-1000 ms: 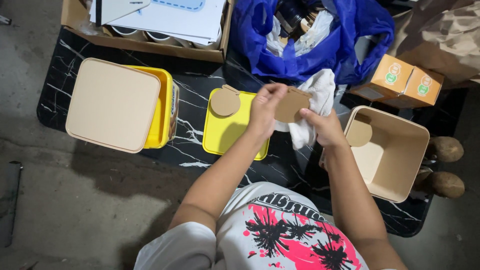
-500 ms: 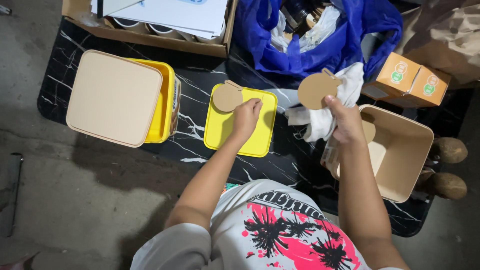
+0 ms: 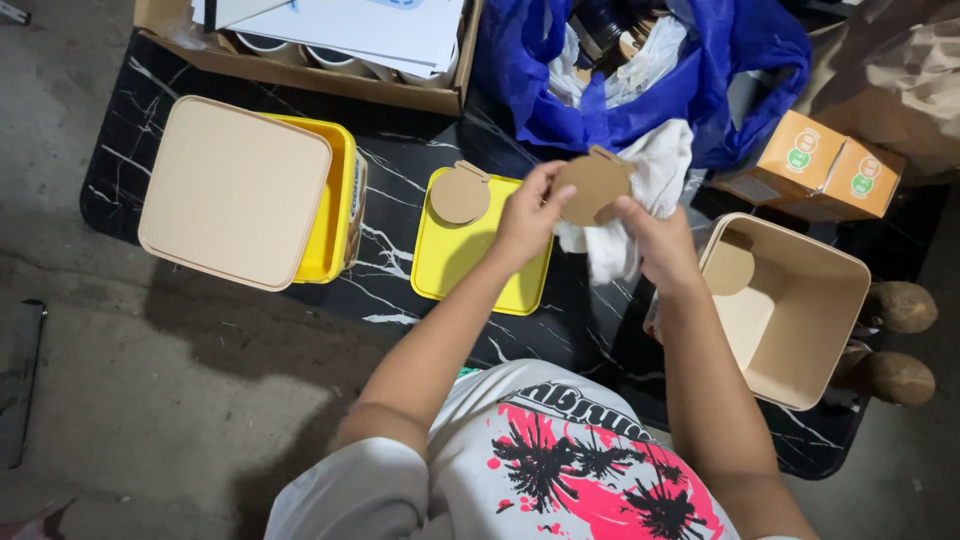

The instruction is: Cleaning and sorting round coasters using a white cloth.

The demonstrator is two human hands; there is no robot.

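A round tan cardboard disc (image 3: 592,186) is held above the black marble-patterned bench (image 3: 400,180), pinched at both edges: the left hand (image 3: 525,215) and right hand (image 3: 655,240) each have fingers closed on it, with a white cloth (image 3: 640,200) bunched behind. The step looks like wiping or checking the disc; setting it down beside the second disc (image 3: 460,195) on the yellow lid (image 3: 470,270) seems to call for a steady placement. Half a second ago the left hand rested on that lid while only the right hand held the disc.
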